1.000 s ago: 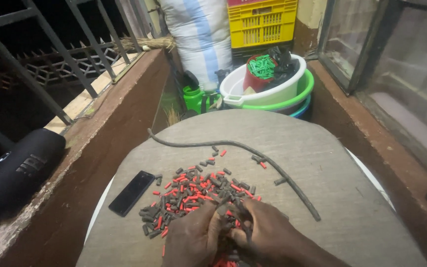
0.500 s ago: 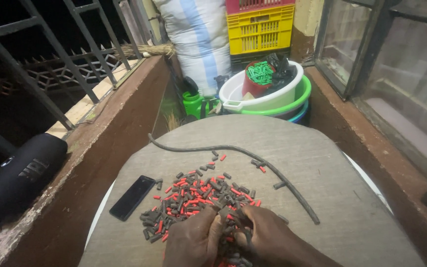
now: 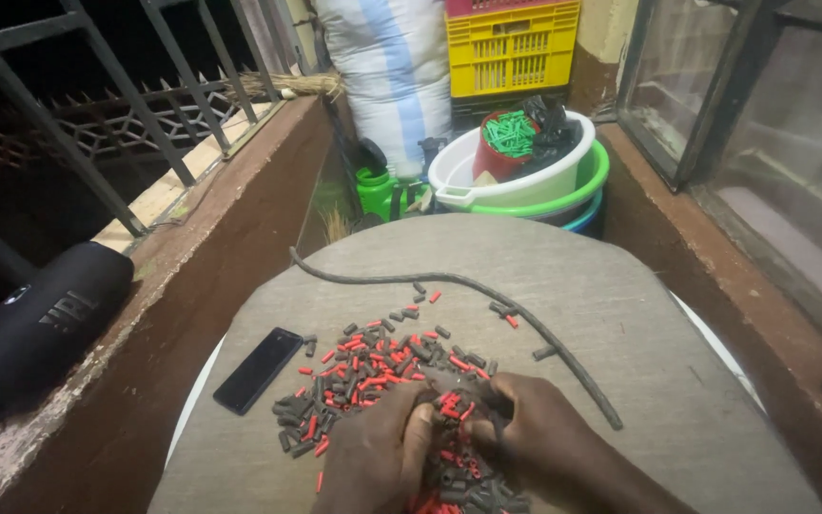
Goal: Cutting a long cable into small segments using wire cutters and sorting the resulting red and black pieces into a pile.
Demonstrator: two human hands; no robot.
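Observation:
A heap of several small red and dark grey tube pieces lies on a round grey board. My left hand and my right hand rest in the near side of the heap, fingers curled into the pieces and nearly touching each other. Some pieces lie under and between the fingers; I cannot tell if either hand grips any. A long dark cord curves across the board beyond the heap. A black phone lies flat to the left of the heap.
A black cylindrical speaker lies on the brown ledge at left, below metal railings. Stacked basins holding a red cup of green pieces stand behind the board, with a green container, a striped sack and yellow crates. A window frame is at right.
Both hands have stayed in the near edge of the heap, shifting the pieces slightly. The view has tilted a little; nothing else moved.

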